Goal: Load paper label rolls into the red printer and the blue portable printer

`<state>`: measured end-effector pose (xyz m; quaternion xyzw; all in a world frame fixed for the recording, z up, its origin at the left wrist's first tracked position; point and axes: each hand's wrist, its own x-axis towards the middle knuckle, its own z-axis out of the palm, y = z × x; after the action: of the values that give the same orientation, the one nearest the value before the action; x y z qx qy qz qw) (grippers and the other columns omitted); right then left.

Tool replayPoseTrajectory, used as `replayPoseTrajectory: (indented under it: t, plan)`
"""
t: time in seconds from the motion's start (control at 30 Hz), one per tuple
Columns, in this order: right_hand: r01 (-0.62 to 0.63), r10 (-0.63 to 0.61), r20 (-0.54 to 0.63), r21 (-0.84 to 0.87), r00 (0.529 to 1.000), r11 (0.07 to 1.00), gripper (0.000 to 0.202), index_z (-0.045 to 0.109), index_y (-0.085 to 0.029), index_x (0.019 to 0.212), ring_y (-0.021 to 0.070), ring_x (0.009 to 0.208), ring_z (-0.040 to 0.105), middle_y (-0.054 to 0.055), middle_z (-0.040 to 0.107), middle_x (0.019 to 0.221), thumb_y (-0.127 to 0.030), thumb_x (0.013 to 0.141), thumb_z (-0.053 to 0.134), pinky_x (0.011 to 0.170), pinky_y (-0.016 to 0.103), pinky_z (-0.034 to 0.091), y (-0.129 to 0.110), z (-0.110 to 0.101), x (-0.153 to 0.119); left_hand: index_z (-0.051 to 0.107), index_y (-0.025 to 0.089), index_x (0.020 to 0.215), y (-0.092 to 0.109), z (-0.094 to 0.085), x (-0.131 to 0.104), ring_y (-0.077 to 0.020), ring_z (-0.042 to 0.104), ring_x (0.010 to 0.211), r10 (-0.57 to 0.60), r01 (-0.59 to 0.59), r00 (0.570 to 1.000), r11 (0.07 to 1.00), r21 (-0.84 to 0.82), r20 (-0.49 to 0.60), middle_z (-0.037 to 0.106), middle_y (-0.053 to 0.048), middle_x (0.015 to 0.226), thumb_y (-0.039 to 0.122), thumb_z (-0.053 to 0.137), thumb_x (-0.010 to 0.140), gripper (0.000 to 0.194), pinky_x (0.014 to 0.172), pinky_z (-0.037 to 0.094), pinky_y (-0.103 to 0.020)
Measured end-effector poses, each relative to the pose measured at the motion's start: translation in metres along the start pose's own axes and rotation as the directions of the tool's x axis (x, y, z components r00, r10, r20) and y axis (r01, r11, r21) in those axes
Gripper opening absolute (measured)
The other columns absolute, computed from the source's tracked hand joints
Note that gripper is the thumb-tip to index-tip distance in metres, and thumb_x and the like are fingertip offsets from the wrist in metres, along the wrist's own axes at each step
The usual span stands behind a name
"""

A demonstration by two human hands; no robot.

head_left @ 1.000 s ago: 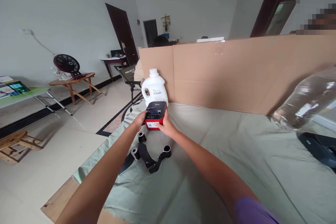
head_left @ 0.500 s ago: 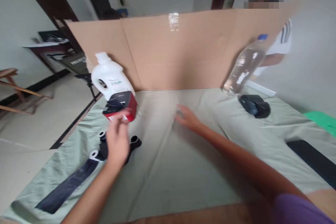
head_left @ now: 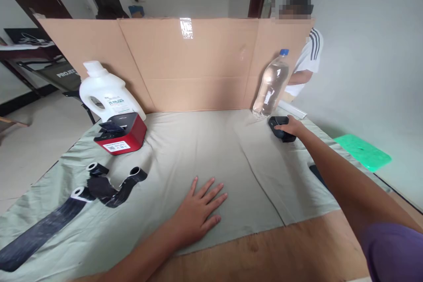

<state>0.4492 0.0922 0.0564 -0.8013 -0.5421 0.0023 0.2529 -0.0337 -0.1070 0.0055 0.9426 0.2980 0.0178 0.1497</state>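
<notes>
My right hand (head_left: pixel 292 127) reaches far right and closes over a small black device (head_left: pixel 276 122) lying on the pale green cloth (head_left: pixel 198 141), just in front of a clear water bottle (head_left: pixel 272 83). Flat on the cloth near the front middle lies my left hand (head_left: pixel 198 211), fingers spread and holding nothing. A red and black label printer (head_left: pixel 120 133) sits at the left by a white jug (head_left: pixel 105 92). Black ribbon rolls (head_left: pixel 109 185) with a long unrolled strip lie in front of the printer.
A cardboard wall (head_left: pixel 185 66) stands along the back of the cloth. Behind its right end is another person in a white striped shirt (head_left: pixel 309 59). A green plastic lid (head_left: pixel 363 152) lies at the right. Bare wooden tabletop (head_left: pixel 264 251) shows at the front edge.
Both hands have left the red printer. My right hand swung right onto the black device, my left hand came down flat on the cloth, and the view turned right.
</notes>
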Motion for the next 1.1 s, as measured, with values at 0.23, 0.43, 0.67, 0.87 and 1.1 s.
replayPoseTrajectory:
  t: [0.23,0.43,0.67,0.87,1.1]
  plan:
    - [-0.104,0.112,0.224,-0.049,0.968,0.993,0.06,0.066,-0.016,0.11,0.0438,0.098,0.068,0.025,0.069,0.1,-0.047,0.063,0.083,0.08,0.056,0.05,-0.069,-0.019,-0.036,0.024,0.038,0.16,0.006,-0.001,-0.003,-0.0307,0.013,0.158,0.0,0.0,1.0,1.0,-0.002,-0.017,0.024,-0.001,0.168,0.05,0.033,0.105,0.057,0.123,-0.003,-0.068]
    - [0.246,-0.225,0.354,-0.013,0.908,0.969,0.07,0.054,-0.016,0.123,0.0412,0.094,0.069,0.019,0.071,0.098,-0.058,0.071,0.073,0.075,0.047,0.052,-0.199,0.001,-0.151,0.026,0.037,0.16,0.01,-0.001,-0.003,-0.0302,0.013,0.158,-0.016,0.016,0.999,1.0,0.004,-0.047,0.024,-0.001,0.168,0.049,0.033,0.105,0.056,0.124,-0.001,-0.066]
    - [0.156,-0.188,0.453,0.107,0.872,0.982,0.076,0.048,-0.015,0.133,0.0455,0.111,0.063,0.023,0.068,0.109,-0.053,0.071,0.071,0.082,0.053,0.053,-0.291,0.05,-0.204,0.025,0.037,0.16,0.008,0.002,-0.006,-0.0305,0.012,0.158,-0.019,0.012,0.997,0.996,-0.088,-0.073,0.025,0.001,0.168,0.053,0.034,0.104,0.058,0.123,-0.006,-0.067]
    - [0.099,-0.121,0.424,0.072,0.898,0.992,0.097,0.039,-0.015,0.15,0.0452,0.106,0.065,0.03,0.057,0.126,-0.055,0.069,0.075,0.082,0.058,0.052,-0.3,0.072,-0.211,0.03,0.037,0.158,0.008,0.004,-0.007,-0.0321,0.014,0.157,-0.027,0.009,0.994,0.985,-0.175,-0.102,0.027,0.0,0.167,0.055,0.036,0.103,0.058,0.123,-0.006,-0.068]
    - [0.165,-0.292,0.35,0.348,0.89,0.923,0.092,0.04,-0.018,0.154,0.0435,0.124,0.057,0.028,0.052,0.14,-0.075,0.083,0.054,0.101,0.06,0.043,-0.255,0.075,-0.177,0.071,0.029,0.12,-0.004,-0.019,-0.01,-0.0235,0.065,0.117,-0.258,0.091,0.918,0.877,-0.472,-0.302,0.074,-0.003,0.122,0.037,0.052,0.097,0.031,0.111,0.044,-0.044]
